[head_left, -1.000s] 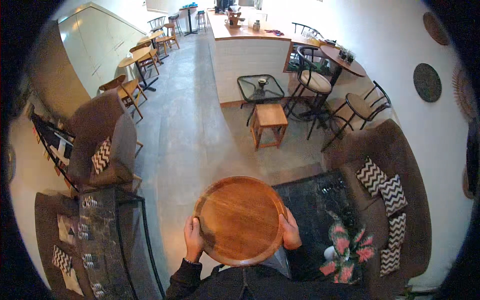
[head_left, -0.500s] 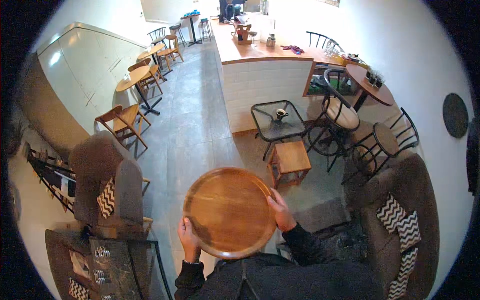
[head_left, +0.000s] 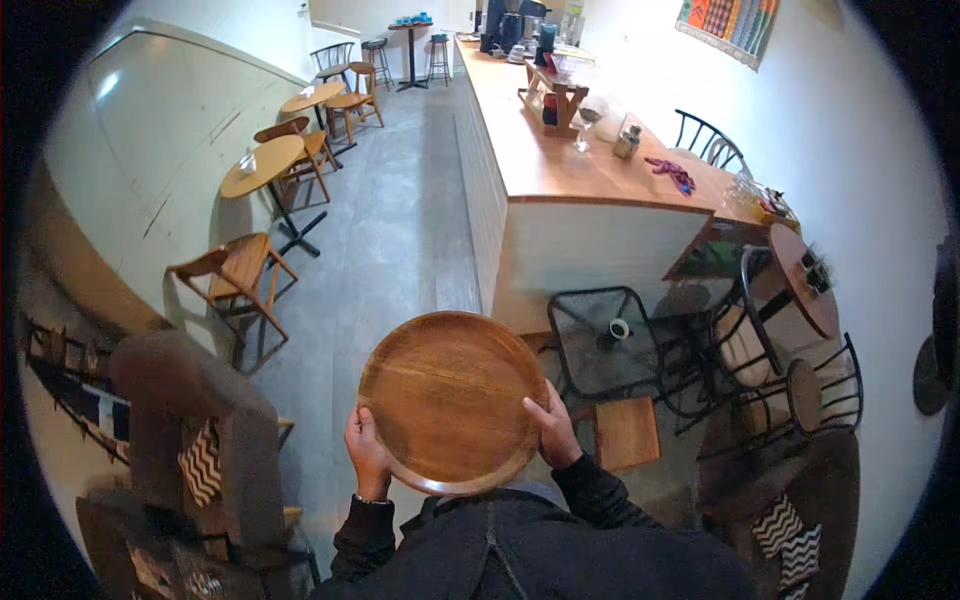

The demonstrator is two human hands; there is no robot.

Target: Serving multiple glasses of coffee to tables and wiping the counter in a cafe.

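A round brown wooden tray [head_left: 450, 395] with a raised rim is held level in front of my body, and nothing lies on it. My left hand [head_left: 368, 455] grips its left edge, thumb over the rim. On the opposite edge my right hand [head_left: 553, 425] is closed in the same way, its thumb on the tray's upper face. The fingers beneath the tray are hidden. Beyond the tray to the right is a glass-topped table [head_left: 605, 350] with a dark cup [head_left: 619, 329] on it. A wooden stool [head_left: 627, 433] stands close to my right hand.
A wooden-topped counter [head_left: 560, 170] runs along the right of the grey floor aisle [head_left: 400, 200]. Round tables [head_left: 262, 166] and wooden chairs [head_left: 240, 280] line the left wall. A dark armchair [head_left: 190, 400] stands at left, a sofa [head_left: 830, 490] at right.
The view has swung and moved forward: the counter is nearer, and the glass table and stool sit lower and further right. Both hands still hold the tray.
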